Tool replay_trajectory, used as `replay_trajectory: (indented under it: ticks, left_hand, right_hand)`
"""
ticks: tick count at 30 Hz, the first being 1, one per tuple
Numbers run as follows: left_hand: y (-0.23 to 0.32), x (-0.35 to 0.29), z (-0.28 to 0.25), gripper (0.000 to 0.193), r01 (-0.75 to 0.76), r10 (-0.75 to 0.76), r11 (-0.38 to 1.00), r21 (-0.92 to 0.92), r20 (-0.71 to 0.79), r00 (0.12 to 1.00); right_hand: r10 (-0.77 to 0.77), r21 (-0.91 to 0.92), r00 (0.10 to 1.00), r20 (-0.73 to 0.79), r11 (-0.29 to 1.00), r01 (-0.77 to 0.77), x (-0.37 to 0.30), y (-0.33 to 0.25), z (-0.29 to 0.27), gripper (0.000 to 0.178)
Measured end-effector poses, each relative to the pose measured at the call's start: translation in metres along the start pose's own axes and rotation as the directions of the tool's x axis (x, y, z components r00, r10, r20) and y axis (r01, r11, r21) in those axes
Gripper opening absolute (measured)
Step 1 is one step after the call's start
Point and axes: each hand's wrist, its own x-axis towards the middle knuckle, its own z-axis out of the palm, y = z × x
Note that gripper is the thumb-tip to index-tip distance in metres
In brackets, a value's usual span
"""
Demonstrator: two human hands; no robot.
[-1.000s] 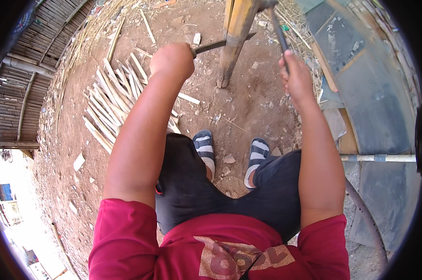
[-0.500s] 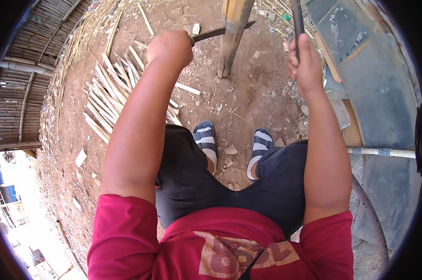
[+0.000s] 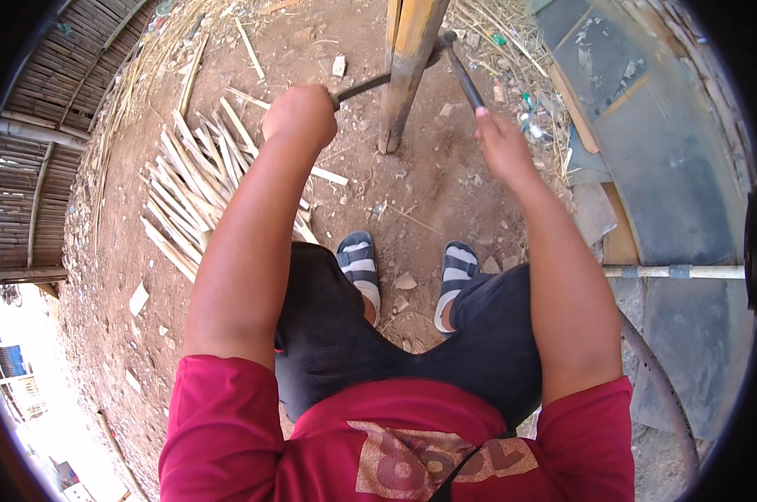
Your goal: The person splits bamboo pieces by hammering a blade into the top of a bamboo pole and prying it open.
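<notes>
Ahead of me a bamboo pole [image 3: 402,100] stands on the dirt, with a lengthwise split in its upper part. A machete [image 3: 364,87] lies across it, its blade passing into or behind the bamboo and its tip end showing on the far right side. My left hand [image 3: 299,121] is closed around the machete's handle. With fingers wrapped round its dark handle, my right hand [image 3: 506,151] holds a hammer [image 3: 465,77]. The hammer's head is at the blade's tip end, close beside the pole; I cannot tell whether they touch.
Split bamboo strips [image 3: 199,180] lie heaped at the left. A woven bamboo wall [image 3: 44,159] rises at the far left. Grey sheets [image 3: 680,184] and a pale pipe [image 3: 705,272] line the right side. Straw and litter cover the ground beyond the pole; my sandalled feet are below it.
My right hand has swung the hammer inward to the left, bringing its head to the blade's tip end. The machete sits lower along the pole in view, still in my left hand.
</notes>
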Motion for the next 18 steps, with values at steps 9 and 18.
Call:
replay_trajectory:
  ticks: [9,18]
  left_hand:
    - [0.006,-0.014,-0.011,0.026,0.033,-0.032,0.999,-0.034,0.015,0.999]
    - [0.007,-0.015,-0.013,0.027,0.027,-0.027,1.000,-0.006,0.040,0.999]
  right_hand:
    - [-0.178,0.519,0.979,-0.099,0.830,0.203,-0.006,-0.015,-0.031,0.046]
    - [-0.178,0.327,0.959,-0.220,0.913,0.244,-0.002,-0.035,-0.039,0.047]
